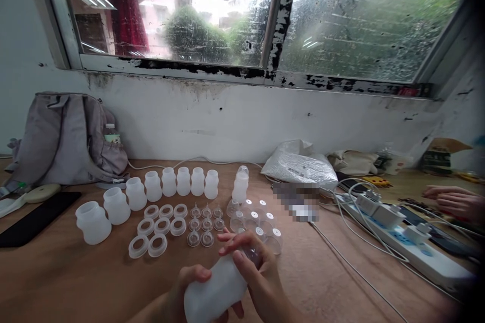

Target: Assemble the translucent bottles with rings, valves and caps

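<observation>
A frosted white baby bottle [215, 290] lies tilted between my hands, its top pointing up and to the right. My left hand [185, 282] is closed round the body from the left. With its fingers, my right hand [261, 272] grips the top end, where part of a clear cap [250, 253] shows; the rest is covered by the fingers. Just beyond are several clear bottle caps [254, 218], clear nipples [206, 223] and frosted collar rings [162, 225] in rows. Behind them stand several open bottle bodies [184, 181] in a curve, and one assembled bottle [240, 185] with its cap on.
A grey backpack [64, 136] and a black flat pad [38, 217] lie at the left. To the right are a plastic bag [301, 164], a white power strip [435, 257] with cables, and another person's hand [454, 199]. The wall and window rise behind.
</observation>
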### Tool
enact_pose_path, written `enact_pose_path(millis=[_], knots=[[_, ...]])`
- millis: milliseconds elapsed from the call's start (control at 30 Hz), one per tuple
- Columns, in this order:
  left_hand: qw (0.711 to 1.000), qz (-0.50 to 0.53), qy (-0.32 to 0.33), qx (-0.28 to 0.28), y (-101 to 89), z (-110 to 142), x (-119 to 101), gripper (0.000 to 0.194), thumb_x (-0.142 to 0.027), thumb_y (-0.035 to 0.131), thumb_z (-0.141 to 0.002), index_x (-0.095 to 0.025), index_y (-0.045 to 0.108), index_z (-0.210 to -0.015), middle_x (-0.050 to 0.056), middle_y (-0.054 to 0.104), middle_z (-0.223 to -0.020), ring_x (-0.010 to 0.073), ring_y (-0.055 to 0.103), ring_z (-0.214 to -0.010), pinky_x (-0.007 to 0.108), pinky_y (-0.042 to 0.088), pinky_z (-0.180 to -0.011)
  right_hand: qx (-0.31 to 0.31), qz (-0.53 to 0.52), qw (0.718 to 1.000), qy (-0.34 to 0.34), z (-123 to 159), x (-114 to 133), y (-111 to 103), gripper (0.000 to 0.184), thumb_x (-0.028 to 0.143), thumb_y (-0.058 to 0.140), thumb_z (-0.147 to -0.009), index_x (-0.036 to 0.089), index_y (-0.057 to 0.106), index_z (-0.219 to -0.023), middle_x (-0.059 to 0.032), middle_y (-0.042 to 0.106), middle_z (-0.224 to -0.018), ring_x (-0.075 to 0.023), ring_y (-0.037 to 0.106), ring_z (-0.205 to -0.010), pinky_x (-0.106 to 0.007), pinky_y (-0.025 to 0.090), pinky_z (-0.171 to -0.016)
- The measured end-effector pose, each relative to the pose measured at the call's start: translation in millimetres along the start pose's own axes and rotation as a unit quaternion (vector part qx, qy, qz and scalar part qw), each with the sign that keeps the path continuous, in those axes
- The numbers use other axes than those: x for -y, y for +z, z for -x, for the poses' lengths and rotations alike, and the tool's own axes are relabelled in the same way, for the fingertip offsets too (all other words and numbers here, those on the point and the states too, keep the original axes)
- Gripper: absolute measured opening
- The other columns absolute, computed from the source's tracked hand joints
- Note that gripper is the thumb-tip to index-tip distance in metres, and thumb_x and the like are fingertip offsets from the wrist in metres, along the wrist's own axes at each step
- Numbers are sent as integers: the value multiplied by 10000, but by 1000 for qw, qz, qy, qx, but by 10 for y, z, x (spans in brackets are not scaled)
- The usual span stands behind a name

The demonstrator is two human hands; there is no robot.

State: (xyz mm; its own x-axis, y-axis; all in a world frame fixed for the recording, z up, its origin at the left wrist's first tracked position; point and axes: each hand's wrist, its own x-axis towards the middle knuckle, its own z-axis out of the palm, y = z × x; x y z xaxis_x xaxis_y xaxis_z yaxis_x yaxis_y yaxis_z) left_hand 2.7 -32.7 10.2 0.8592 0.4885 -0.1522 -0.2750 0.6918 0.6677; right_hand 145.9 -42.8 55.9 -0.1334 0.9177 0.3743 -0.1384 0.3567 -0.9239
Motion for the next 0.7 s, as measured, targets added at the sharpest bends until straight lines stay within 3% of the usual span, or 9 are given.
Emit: enact_pose_path(millis=[100, 133, 200, 300, 367, 433, 500, 567, 700], knots=[[969, -212, 86, -93, 33, 84, -108, 516, -495, 475, -627, -62, 615, -870, 37, 546, -521, 91, 430, -396, 186, 299, -356, -1, 21, 1000, 23, -25, -30, -51, 235, 391, 540, -753, 209, 550, -902, -48, 601, -866, -184, 556, -804, -311, 447, -705], [927, -318, 142, -142, 35, 121, -153, 490, -472, 515, -639, -88, 613, -927, 54, 586, -599, 117, 482, -460, 210, 368, -422, -1, 24, 999, 41, -47, -44, -66, 262, 391, 549, -745, 210, 539, -933, -45, 589, -890, -173, 548, -778, -288, 445, -669], [779, -522, 252, -238, 9, 192, -236, 472, -407, 578, -658, -155, 586, -1057, 92, 635, -824, 202, 564, -686, 287, 441, -634, 1, 27, 997, 75, -95, -68, -82, 288, 388, 580, -720, 210, 531, -941, -32, 577, -878, -162, 531, -767, -259, 431, -649], [571, -695, 307, -311, -90, 262, -310, 480, -356, 559, -717, -230, 512, -1178, 99, 604, -1033, 280, 538, -919, 366, 392, -814, -8, 21, 994, 108, -143, -99, -72, 317, 393, 600, -707, 211, 516, -953, -20, 566, -834, -156, 518, -754, -242, 415, -638], [502, -742, 303, -325, -150, 275, -325, 464, -348, 542, -738, -264, 495, -1192, 87, 602, -1038, 283, 541, -926, 373, 398, -808, -13, 24, 992, 123, -150, -122, -63, 327, 411, 584, -719, 207, 505, -962, -11, 551, -757, -143, 506, -683, -226, 392, -566], [471, -759, 302, -333, -168, 268, -327, 457, -348, 542, -740, -293, 489, -1191, 77, 604, -1021, 277, 544, -920, 364, 411, -789, -6, 37, 991, 128, -146, -144, -68, 295, 426, 564, -735, 197, 513, -914, 7, 516, -662, -119, 466, -588, -209, 344, -494], [479, -752, 311, -329, -130, 253, -333, 470, -345, 555, -729, -298, 487, -1192, 71, 605, -1005, 262, 546, -904, 344, 421, -771, 8, 51, 991, 126, -143, -154, -89, 254, 425, 543, -752, 192, 515, -851, 29, 466, -593, -93, 411, -523, -201, 302, -464], [542, -718, 312, -305, -56, 243, -355, 491, -339, 579, -701, -272, 500, -1181, 65, 610, -981, 233, 556, -851, 308, 431, -737, 27, 64, 991, 112, -147, -139, -121, 230, 412, 539, -760, 192, 513, -825, 38, 441, -586, -84, 384, -518, -200, 292, -474], [802, -531, 190, -198, 5, 275, -432, 394, -393, 590, -635, -167, 616, -958, 26, 613, -708, 133, 529, -554, 207, 388, -474, 118, 65, 987, 84, -160, -39, -181, 260, 407, 545, -753, 206, 515, -916, 33, 446, -631, -100, 407, -570, -212, 308, -518]])
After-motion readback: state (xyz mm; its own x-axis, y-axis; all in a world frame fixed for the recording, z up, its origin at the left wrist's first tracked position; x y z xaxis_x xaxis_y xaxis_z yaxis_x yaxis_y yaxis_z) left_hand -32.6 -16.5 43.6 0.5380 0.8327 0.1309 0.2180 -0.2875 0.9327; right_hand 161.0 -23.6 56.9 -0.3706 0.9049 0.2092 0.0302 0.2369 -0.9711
